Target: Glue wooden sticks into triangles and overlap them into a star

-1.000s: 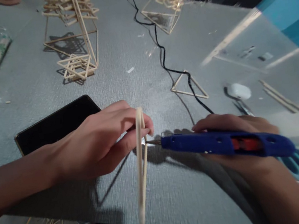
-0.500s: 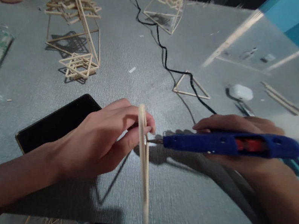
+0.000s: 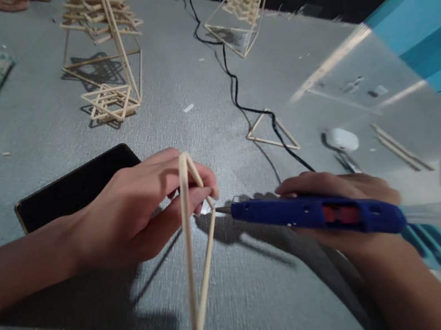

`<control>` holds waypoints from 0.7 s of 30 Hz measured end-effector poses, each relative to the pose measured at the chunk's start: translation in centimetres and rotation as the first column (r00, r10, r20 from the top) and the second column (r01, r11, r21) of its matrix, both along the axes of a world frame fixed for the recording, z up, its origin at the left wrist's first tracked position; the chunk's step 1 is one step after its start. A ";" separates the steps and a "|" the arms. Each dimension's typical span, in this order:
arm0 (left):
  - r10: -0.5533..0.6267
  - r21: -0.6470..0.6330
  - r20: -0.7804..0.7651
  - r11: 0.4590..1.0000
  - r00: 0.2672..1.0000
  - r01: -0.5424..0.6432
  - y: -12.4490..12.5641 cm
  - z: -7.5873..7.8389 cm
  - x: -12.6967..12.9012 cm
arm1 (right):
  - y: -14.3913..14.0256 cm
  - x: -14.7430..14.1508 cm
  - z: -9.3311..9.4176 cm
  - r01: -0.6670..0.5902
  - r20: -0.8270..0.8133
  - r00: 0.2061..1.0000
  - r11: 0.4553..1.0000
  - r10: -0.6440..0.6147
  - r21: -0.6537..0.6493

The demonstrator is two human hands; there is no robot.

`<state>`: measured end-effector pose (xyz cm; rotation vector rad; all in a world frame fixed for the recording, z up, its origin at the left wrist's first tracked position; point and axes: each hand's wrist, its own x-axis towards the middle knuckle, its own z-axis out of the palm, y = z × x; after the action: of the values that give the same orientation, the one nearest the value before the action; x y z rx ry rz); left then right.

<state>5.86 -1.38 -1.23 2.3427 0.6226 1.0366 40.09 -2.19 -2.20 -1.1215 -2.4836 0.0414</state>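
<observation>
We pinch a stick triangle (image 3: 188,249) in our left hand (image 3: 138,207), right hand (image 3: 359,185) wrapped round the glue gun (image 3: 279,211); outline looks complete, corner at nozzle (image 3: 223,209) probably unfinished.

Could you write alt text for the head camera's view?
The left hand holds a wooden-stick triangle while the right hand grips a blue tool, its metal tip at one corner. Stick-built models and a flat black device rest on the grey table.
</observation>
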 end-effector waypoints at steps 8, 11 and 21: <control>-0.022 -0.005 -0.001 1.000 1.000 0.022 0.0 0.1 0.0 | -0.6 -0.4 -0.5 0.045 -0.208 0.977 0.998 -0.055 -0.050; -0.019 0.010 -0.012 1.000 1.000 0.019 0.0 0.1 0.1 | -0.6 -0.4 -0.5 -0.003 -0.188 0.982 0.998 -0.009 -0.062; -0.015 0.018 -0.033 1.000 0.999 0.016 0.1 0.1 0.0 | -0.3 -0.3 -0.2 0.009 -0.135 0.991 1.000 -0.012 -0.022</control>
<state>5.87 -1.29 -1.13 2.3817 0.6086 1.0025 39.84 -2.46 -2.39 -1.1022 -2.3624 0.1371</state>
